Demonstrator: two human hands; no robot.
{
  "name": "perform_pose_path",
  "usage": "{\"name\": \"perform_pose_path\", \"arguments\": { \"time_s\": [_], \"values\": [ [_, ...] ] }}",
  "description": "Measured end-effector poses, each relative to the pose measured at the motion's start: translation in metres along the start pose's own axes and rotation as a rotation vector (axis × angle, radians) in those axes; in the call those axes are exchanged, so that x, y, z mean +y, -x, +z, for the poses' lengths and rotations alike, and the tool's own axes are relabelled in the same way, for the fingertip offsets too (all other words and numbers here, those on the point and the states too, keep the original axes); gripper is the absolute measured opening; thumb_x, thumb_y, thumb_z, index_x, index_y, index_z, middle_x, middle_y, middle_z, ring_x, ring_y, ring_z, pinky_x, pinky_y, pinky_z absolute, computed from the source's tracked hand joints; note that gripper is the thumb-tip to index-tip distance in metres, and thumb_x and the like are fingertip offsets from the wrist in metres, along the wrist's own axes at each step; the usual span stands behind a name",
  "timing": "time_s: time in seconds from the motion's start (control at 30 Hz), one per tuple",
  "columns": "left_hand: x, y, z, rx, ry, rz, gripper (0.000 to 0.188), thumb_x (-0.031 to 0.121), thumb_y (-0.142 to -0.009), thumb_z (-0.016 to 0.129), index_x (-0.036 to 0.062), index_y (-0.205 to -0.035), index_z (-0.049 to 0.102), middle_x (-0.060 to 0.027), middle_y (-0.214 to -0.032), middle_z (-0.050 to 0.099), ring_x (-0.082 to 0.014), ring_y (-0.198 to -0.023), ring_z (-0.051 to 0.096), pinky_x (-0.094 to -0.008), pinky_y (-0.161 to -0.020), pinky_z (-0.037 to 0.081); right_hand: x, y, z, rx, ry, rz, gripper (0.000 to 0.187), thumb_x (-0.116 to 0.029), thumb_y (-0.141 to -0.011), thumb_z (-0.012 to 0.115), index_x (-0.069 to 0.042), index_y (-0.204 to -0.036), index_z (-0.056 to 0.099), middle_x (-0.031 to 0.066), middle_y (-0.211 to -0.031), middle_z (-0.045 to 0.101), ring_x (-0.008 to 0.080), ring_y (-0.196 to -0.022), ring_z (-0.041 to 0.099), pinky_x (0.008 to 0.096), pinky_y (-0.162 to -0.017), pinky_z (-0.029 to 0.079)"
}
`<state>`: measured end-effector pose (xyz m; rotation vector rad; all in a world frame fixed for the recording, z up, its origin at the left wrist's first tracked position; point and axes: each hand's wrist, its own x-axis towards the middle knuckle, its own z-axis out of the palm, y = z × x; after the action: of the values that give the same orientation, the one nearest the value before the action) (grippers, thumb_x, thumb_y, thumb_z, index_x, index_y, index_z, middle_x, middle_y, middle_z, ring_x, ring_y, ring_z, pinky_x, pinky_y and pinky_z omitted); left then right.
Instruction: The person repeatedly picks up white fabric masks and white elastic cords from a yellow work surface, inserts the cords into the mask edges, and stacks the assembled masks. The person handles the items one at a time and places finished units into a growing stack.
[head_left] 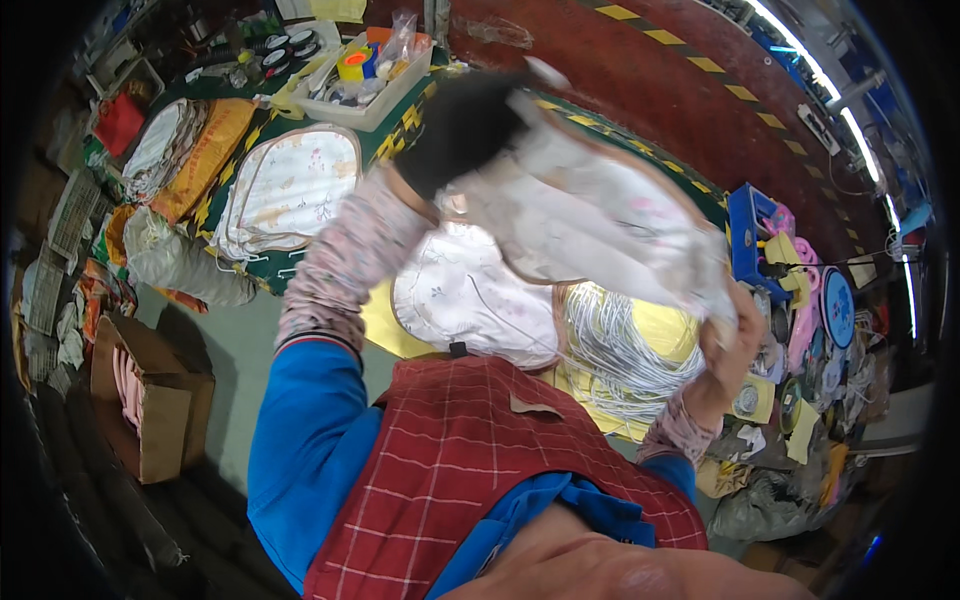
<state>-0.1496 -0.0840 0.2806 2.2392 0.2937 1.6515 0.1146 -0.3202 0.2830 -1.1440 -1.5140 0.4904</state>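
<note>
My left hand (465, 130), in a black glove and blurred by motion, grips the upper end of a white fabric piece (610, 210) with a faint floral print and brown edging. The lower right end of that piece is pinched in my bare right hand (735, 330). Between both hands the fabric hangs tilted above the table and is partly smeared. Below it a similar printed fabric piece (470, 295) lies flat in front of my body, with a thin cord across it. To its right rests a loose coil of whitish cord (625, 350) on yellow sheeting (665, 330).
A stack of printed fabric pieces (300, 185) lies on the left of the table. Behind it stands a plastic bin (365, 105) with tape and small items. At right are a blue crate (750, 240) and a round blue object (837, 307). A cardboard box (150, 400) stands lower left.
</note>
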Motion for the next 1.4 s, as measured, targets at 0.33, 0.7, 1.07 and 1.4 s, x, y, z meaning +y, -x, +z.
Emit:
{"name": "perform_pose_path", "arguments": {
  "time_s": [0.33,0.7,1.07,1.4],
  "values": [
    [-0.003,0.008,0.002,-0.084,-0.356,0.047,0.029,0.017,-0.066,0.071,0.0125,-0.093,0.062,-0.007,-0.069,0.062,-0.0238,-0.061,0.063,-0.0337,-0.06,0.05,0.016,0.002,0.005,0.06,0.231,0.165,0.03,0.0,-0.077,0.052,0.003,-0.105,0.062,0.0139,-0.083,0.066,0.0145,-0.071,0.06,0.0261,-0.066,0.046],
    [-0.016,0.005,-0.083,-0.468,-0.4,0.085,0.038,0.023,-0.068,0.068,0.0129,-0.104,0.062,-0.0092,-0.067,0.06,-0.0296,-0.061,0.059,-0.037,-0.056,0.048,-0.003,-0.001,-0.02,0.085,0.046,0.105,0.032,-0.023,-0.08,0.058,0.006,-0.094,0.063,0.0079,-0.082,0.066,0.0126,-0.074,0.061,0.0249,-0.068,0.047],
    [-0.089,0.133,-0.099,-0.009,-0.092,-0.631,0.021,0.009,-0.091,0.043,-0.0026,-0.097,0.059,-0.0112,-0.088,0.064,-0.0246,-0.076,0.061,-0.0365,-0.068,0.049,0.099,-0.022,0.021,0.37,-0.092,0.487,0.054,-0.045,-0.093,0.042,-0.002,-0.07,0.064,0.0068,-0.046,0.053,0.0125,-0.047,0.056,0.0239,-0.046,0.041],
    [-0.119,0.232,-0.141,0.213,-0.646,-0.431,0.036,0.015,-0.084,0.055,-0.0021,-0.115,0.054,-0.0175,-0.109,0.059,-0.0268,-0.097,0.058,-0.0332,-0.082,0.048,0.271,0.149,-0.088,0.634,0.0,0.796,0.036,-0.026,-0.093,0.046,-0.002,-0.119,0.054,0.0087,-0.101,0.064,0.0149,-0.085,0.061,0.0274,-0.066,0.05]
  ]
}}
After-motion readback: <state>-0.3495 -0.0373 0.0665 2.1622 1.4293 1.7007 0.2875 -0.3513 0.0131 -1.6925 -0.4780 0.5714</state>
